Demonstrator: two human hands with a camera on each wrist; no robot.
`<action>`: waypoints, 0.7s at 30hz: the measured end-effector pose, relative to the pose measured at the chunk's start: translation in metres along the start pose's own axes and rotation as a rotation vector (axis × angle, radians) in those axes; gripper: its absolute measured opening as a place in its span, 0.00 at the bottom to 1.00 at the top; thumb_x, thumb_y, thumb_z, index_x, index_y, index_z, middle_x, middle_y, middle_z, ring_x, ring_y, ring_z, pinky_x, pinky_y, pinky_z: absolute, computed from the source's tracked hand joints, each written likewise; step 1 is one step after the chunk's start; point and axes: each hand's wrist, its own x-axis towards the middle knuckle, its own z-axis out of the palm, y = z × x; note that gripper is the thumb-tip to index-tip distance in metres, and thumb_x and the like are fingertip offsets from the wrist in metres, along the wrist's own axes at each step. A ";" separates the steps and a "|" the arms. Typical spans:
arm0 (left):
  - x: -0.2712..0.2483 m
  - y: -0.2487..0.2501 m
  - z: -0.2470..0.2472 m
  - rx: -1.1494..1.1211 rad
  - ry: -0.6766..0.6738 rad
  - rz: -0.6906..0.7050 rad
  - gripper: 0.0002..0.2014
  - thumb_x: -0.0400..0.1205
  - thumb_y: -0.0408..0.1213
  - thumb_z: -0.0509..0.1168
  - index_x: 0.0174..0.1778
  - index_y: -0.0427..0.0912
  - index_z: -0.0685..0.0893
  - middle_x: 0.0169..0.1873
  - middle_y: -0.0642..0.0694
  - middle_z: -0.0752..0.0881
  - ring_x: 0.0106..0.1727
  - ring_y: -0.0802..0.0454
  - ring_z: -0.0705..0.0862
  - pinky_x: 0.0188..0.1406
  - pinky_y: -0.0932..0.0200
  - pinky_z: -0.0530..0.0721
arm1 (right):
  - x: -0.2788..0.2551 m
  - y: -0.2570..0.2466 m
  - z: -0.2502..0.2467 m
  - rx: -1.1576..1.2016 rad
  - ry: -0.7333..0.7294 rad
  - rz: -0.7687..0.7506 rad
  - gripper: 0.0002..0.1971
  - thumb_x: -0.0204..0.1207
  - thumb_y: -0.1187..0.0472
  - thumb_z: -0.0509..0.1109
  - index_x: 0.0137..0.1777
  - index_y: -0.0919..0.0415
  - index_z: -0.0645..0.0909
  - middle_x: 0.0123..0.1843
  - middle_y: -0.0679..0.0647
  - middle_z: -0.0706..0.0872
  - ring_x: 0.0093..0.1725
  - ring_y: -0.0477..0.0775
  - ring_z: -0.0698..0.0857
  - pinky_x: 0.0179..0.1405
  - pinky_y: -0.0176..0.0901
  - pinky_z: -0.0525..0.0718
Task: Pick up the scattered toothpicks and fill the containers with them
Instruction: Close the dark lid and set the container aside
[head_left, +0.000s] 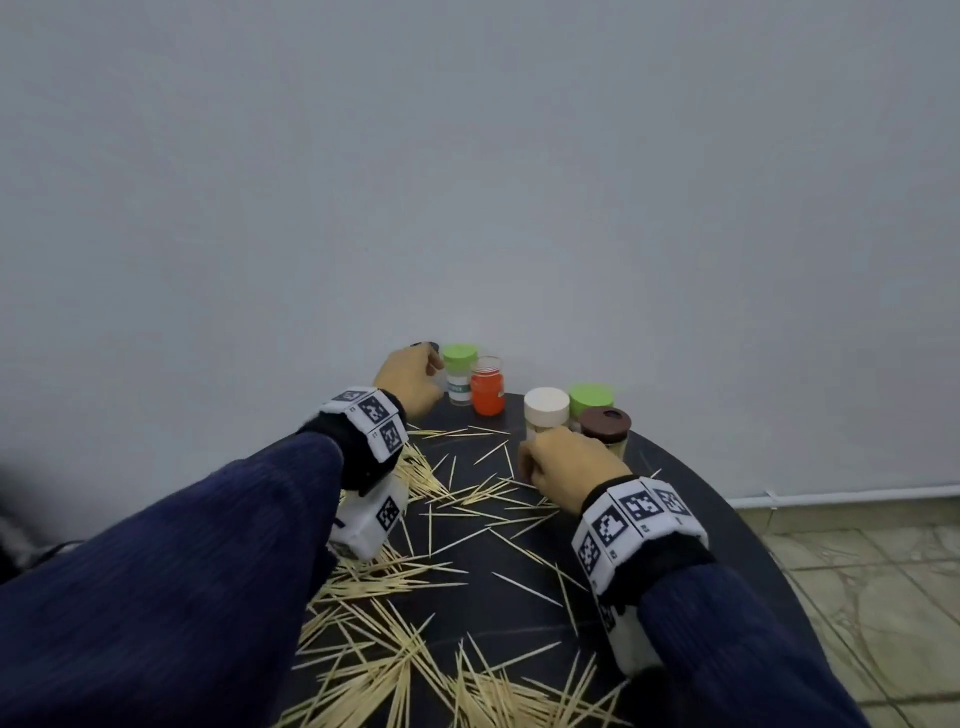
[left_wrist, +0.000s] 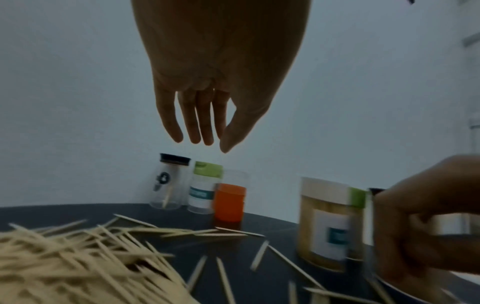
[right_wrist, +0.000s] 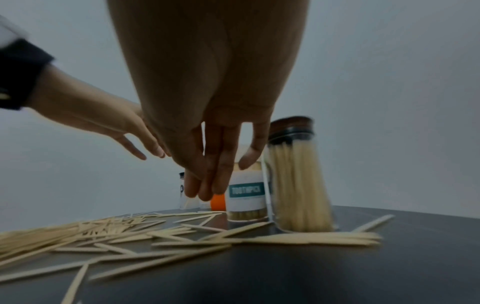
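**Now reaching for the jars**

Loose toothpicks (head_left: 395, 613) lie flat across the dark round table (head_left: 691, 525), long axes pointing every way. Left hand (left_wrist: 207, 102), fingers relaxed and empty, hovers near the black-lidded clear jar (left_wrist: 170, 183). Right hand (right_wrist: 215, 156) reaches, fingers straight, holding nothing. Next likely calls for uncapping a jar.

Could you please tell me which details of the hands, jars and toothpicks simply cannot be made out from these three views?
- Black-lidded jar: in the head view the left hand hides nearly all of it.
- Right hand: whether its fingertips pinch a toothpick; blurred in both wrist views, covered by its own back in the head view.
- Brown-lidded jar: motion blur smears it in the right wrist view.
- Toothpick pile: cut off by the head view's bottom edge.
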 end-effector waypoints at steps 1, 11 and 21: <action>0.008 -0.004 -0.001 0.028 0.007 -0.007 0.19 0.74 0.27 0.70 0.62 0.34 0.79 0.60 0.38 0.83 0.61 0.43 0.80 0.58 0.56 0.78 | 0.006 -0.002 0.000 0.002 -0.002 -0.022 0.12 0.79 0.66 0.59 0.58 0.58 0.81 0.62 0.59 0.83 0.60 0.61 0.82 0.58 0.52 0.82; 0.069 -0.030 0.019 0.274 -0.105 -0.018 0.31 0.76 0.29 0.66 0.76 0.36 0.66 0.71 0.34 0.71 0.72 0.36 0.69 0.69 0.49 0.70 | 0.040 -0.022 0.006 0.028 0.029 -0.166 0.12 0.79 0.67 0.59 0.56 0.59 0.82 0.59 0.59 0.84 0.58 0.61 0.83 0.57 0.54 0.83; 0.090 -0.031 0.043 0.366 -0.096 -0.058 0.28 0.79 0.32 0.63 0.77 0.39 0.66 0.71 0.33 0.67 0.71 0.32 0.66 0.66 0.47 0.69 | 0.044 -0.029 0.010 0.003 0.010 -0.212 0.11 0.80 0.66 0.60 0.57 0.60 0.80 0.59 0.60 0.83 0.56 0.60 0.83 0.54 0.52 0.83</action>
